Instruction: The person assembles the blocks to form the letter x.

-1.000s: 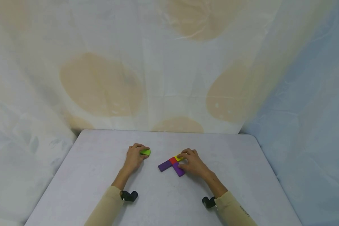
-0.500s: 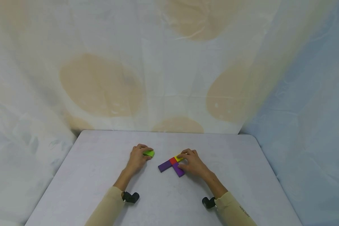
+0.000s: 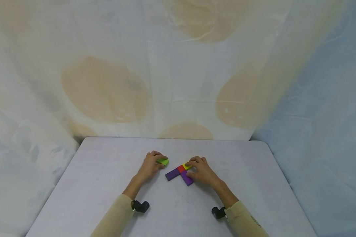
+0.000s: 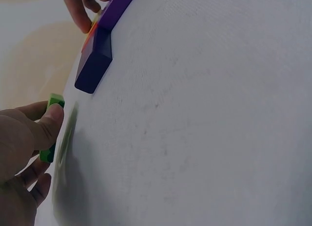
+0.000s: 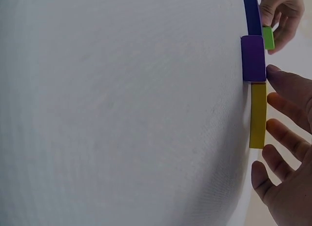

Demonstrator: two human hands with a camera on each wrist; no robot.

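no words, labels or numbers can be read anywhere; small dark print on the right sleeve (image 3: pixel 256 223) is too tiny and blurred to make out.

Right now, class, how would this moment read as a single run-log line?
left hand: pinches green block, near cluster | right hand: fingers rest on yellow block | red block and purple blocks joined | surface: table

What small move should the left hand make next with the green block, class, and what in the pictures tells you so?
Probably slide the green block a little further right, up to the red block. The left hand pinches it flat on the table, apart from the blocks; the right hand rests on the yellow block and purple blocks, seemingly steadying them.
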